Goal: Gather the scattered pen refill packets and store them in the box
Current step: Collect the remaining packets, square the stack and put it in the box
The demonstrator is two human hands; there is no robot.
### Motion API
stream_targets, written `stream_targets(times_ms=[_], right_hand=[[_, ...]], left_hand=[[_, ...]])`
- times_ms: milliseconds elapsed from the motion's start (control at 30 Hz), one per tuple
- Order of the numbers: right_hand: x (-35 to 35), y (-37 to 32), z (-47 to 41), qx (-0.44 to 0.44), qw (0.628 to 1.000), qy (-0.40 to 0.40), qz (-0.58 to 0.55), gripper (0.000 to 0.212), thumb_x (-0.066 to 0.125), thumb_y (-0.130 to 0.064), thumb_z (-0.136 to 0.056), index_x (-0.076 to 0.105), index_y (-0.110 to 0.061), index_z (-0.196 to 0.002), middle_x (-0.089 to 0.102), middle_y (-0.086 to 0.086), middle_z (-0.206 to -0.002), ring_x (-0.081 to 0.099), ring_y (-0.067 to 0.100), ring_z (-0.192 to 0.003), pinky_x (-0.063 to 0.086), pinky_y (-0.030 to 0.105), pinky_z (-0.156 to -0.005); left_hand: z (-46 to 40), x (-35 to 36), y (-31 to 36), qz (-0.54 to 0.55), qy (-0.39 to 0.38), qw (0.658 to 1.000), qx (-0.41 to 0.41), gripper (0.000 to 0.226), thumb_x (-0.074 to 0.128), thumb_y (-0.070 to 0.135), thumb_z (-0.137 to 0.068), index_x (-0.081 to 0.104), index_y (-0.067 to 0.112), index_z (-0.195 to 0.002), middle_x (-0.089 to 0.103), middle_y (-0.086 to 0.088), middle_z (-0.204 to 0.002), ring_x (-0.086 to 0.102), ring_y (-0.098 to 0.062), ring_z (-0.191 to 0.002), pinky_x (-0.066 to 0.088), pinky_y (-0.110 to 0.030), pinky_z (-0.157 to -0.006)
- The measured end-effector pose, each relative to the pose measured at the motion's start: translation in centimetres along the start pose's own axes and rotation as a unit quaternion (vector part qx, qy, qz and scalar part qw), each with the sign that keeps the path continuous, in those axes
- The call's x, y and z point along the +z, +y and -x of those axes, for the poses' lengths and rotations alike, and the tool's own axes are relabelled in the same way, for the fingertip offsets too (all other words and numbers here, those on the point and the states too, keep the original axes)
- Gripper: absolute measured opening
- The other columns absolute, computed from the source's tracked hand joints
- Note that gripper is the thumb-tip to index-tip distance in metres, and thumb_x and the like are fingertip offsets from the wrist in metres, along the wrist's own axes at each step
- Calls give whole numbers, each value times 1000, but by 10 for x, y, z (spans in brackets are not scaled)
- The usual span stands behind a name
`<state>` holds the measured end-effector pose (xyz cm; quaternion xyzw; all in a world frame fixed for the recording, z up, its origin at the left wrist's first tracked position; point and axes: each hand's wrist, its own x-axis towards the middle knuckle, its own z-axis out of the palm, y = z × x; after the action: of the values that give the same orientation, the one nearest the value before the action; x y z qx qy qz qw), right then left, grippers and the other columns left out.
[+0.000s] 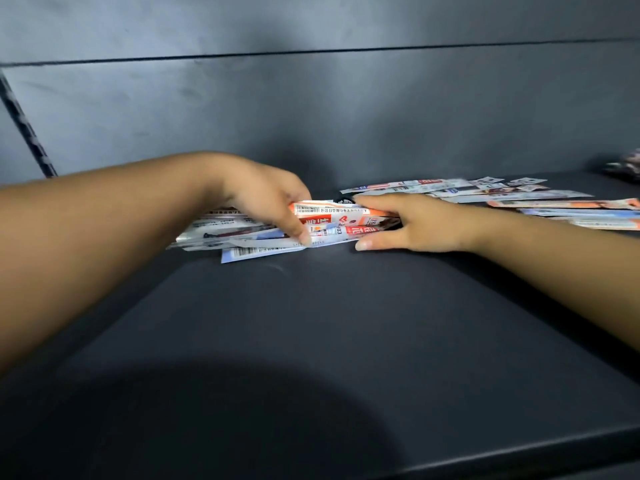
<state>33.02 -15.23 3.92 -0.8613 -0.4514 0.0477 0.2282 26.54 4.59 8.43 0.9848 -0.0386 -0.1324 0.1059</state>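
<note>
gathered refill packets [322, 223] bunched, others [519, 199] scattered rightward

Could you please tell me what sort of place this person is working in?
Probably a stationery shop's display shelf: a dark shelf board with a panelled back wall, a slotted upright at its left, and many retail pen refill packets with barcodes.
</note>
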Motion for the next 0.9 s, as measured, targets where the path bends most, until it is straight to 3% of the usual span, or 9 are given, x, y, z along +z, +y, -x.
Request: stream_targets(times_ms=[100,167,233,267,367,533,667,800,900], right_hand=[[-11,-3,-3,10,989,112,-92,65,63,-34,-79,36,-22,-138,49,-8,-128,46,-2,-109,32,11,-94],[-23,-6,0,18,941,186,-283,56,59,-30,-82,40,-16,-132,54,-9,-112,52,-6,-93,39,9,-85],[-35,-14,0,32,855,184,-484,49,59,-37,-75,43,-19,-118,56,-8,-105,53,1,-98,39,23,-99],[-40,-21,-2,24,838,167,-520,44,60,-40,-71,47,-22,-109,57,-9,-104,53,5,-101,37,29,-103],[-49,-55,-12,-42,857,112,-501,31,59,-44,-68,59,-25,-92,64,-8,-98,58,9,-99,37,31,-101],[-39,-98,-35,-70,788,192,-581,7,59,-22,-84,59,-15,-86,68,2,-76,66,14,-71,56,29,-72],[-22,-89,-48,-54,771,238,-588,10,60,-23,-85,61,-16,-92,69,5,-88,68,20,-81,57,35,-77],[-23,-85,-47,-66,779,215,-585,16,60,-25,-85,62,-15,-96,70,3,-88,69,16,-78,58,31,-76],[-23,-80,-45,-78,789,186,-580,12,59,-23,-85,62,-15,-93,71,2,-85,69,15,-78,57,33,-79]], left_hand=[[8,-4,3,55,31,998,14,13,70,24,-77,59,18,-75,58,8,-66,52,-1,-57,43,-15,-56],[14,-7,2,170,107,979,40,13,72,22,-75,59,19,-76,62,10,-67,56,-1,-61,45,-14,-59],[21,-13,4,323,196,921,92,10,67,13,-78,58,17,-75,65,13,-59,59,1,-57,48,-13,-58],[24,-16,7,393,224,883,122,9,64,10,-79,58,16,-76,66,13,-57,59,1,-54,50,-14,-56],[31,-23,21,479,268,810,208,14,62,16,-71,59,13,-84,67,5,-68,62,-5,-59,53,-18,-60],[21,-9,35,487,330,784,199,15,57,2,-83,58,16,-76,69,9,-57,64,-2,-55,53,-18,-58],[18,1,25,514,334,776,150,8,59,10,-84,60,17,-79,70,6,-65,66,-5,-59,55,-21,-61],[20,3,21,487,330,795,150,3,59,21,-85,59,17,-84,70,4,-77,67,-5,-65,56,-21,-66],[23,5,21,486,327,793,166,7,57,26,-84,59,20,-85,73,10,-70,68,-3,-68,54,-20,-64]])
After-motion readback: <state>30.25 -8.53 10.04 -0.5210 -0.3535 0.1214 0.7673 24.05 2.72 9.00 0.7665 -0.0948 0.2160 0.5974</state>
